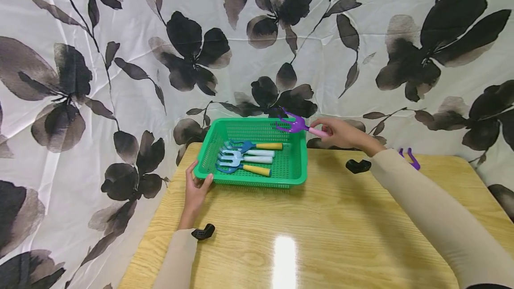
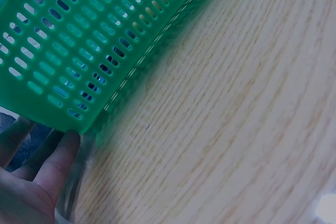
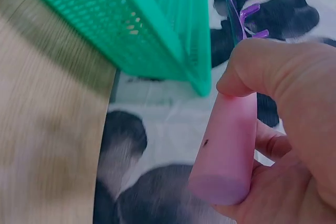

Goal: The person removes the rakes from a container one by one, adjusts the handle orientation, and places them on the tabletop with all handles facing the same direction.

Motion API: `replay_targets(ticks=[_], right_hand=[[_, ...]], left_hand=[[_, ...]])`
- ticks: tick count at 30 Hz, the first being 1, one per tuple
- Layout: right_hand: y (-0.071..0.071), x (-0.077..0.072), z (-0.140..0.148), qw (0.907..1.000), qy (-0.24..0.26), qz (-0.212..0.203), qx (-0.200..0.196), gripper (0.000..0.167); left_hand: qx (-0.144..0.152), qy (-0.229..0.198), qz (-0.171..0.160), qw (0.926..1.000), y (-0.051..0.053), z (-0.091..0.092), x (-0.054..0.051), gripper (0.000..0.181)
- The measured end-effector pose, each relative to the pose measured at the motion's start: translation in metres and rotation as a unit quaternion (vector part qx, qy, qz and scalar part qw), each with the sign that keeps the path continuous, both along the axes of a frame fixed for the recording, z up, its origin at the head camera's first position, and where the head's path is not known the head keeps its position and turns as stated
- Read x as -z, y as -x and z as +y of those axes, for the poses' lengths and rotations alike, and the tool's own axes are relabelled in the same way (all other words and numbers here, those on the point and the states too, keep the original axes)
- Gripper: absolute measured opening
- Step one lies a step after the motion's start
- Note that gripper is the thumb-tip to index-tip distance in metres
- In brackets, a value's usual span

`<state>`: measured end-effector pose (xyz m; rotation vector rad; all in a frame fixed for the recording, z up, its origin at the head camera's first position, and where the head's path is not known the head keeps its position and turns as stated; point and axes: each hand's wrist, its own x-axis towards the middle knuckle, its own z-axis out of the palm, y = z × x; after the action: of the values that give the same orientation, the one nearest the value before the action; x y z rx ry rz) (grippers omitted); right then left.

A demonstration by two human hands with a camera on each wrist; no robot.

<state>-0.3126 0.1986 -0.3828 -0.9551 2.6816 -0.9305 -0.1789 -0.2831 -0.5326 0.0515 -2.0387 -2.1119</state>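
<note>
My right hand holds a purple hand fork by its pink handle, above the back right corner of a green plastic basket. Its purple tines point left over the rim. At the basket's front left corner, my left hand grips the edge, thumb in front and fingers round the side. Inside lie several small garden forks, tines to the left: a blue one with a yellow handle, light blue ones with white handles, and another blue one with a yellow handle nearest the front.
Behind my right forearm, a purple tool lies partly hidden at the table's back edge. The wooden table meets a floral cloth along its back and left side.
</note>
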Motion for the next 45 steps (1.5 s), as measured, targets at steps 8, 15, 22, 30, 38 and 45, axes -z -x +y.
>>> replay_targets(ticks=[8,15,22,30,38,45], right_hand=[[-0.030,0.008,0.046,0.9986,0.011,0.003,0.051,0.046],[-0.053,0.027,0.081,0.9942,0.016,-0.005,0.106,0.045],[-0.081,0.050,0.113,0.9878,0.028,-0.026,0.151,0.047],[-0.104,0.083,0.139,0.9748,0.026,-0.009,0.221,0.051],[-0.123,0.097,0.146,0.9536,0.015,-0.037,0.298,0.053],[-0.129,0.101,0.149,0.9270,0.005,-0.075,0.368,0.057]], left_hand=[[-0.003,0.012,-0.003,0.9999,-0.003,-0.001,0.000,0.074],[-0.008,0.008,-0.010,0.9999,-0.004,-0.002,-0.003,0.075],[-0.006,0.014,-0.008,0.9999,-0.004,0.000,-0.006,0.074],[-0.006,0.011,-0.014,0.9998,-0.007,0.002,-0.010,0.072],[0.004,-0.002,-0.030,0.9995,-0.016,0.008,-0.035,0.075],[0.001,-0.007,-0.038,0.9992,-0.007,0.004,-0.015,0.074]])
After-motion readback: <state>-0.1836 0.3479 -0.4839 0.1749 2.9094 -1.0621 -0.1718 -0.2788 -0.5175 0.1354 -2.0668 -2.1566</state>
